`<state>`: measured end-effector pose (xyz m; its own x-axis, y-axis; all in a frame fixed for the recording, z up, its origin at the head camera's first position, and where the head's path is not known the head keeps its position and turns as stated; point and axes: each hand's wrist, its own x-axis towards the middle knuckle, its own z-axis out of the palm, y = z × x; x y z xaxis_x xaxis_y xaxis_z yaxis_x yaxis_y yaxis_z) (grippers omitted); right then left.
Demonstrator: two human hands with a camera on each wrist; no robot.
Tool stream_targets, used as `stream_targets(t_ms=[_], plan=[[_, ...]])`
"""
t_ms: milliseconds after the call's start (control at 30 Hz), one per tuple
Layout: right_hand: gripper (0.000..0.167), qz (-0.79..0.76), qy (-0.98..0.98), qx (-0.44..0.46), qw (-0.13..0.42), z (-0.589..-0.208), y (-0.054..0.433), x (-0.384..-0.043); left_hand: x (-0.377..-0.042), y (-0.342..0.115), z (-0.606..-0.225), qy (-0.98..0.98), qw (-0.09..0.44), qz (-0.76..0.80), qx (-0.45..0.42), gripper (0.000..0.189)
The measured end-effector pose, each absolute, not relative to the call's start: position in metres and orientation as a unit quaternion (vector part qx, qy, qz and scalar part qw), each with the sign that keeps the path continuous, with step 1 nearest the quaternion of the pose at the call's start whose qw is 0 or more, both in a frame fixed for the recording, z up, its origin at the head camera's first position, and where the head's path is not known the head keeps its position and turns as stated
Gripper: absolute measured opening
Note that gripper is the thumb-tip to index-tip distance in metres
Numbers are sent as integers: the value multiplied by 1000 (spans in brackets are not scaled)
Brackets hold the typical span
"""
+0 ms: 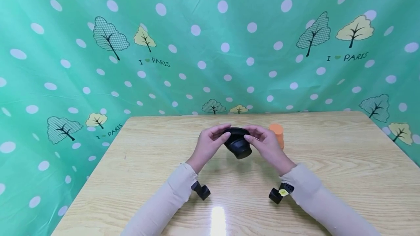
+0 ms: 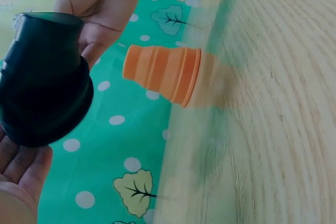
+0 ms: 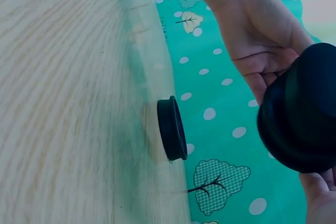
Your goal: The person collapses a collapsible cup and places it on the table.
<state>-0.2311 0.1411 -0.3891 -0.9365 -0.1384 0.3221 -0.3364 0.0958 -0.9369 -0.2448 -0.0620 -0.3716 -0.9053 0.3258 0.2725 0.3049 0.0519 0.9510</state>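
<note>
Both hands hold a black stepped collapsible cup (image 1: 238, 145) raised over the table. It is tilted, its wide rim up and its narrow end pointing down toward the person. My left hand (image 1: 211, 142) grips the rim from the left, thumb in front. From the other side my right hand (image 1: 267, 146) pinches the same rim. Behind the right hand an orange stepped cup (image 1: 277, 131) stands upside down on the table; the left wrist view shows its whole ribbed side. A round, flat black piece like a lid (image 3: 172, 128) lies on the table in the right wrist view, unseen from the head.
The wooden table (image 1: 147, 177) extends around the hands. A green dotted cloth (image 1: 183, 46) with printed trees hangs behind its back edge. Small black cameras (image 1: 201, 191) are strapped at both wrists.
</note>
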Motion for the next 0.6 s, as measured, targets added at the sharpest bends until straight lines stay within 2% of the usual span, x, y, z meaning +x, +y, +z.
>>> stream_targets(t_ms=[300,600], plan=[[32,693,-707,127,61,-390,144,-232,-249,-61,-386,680,29,696,228,42],[32,704,-698,115,60,-393,141,-232,-248,-58,-389,676,-13,697,238,43]])
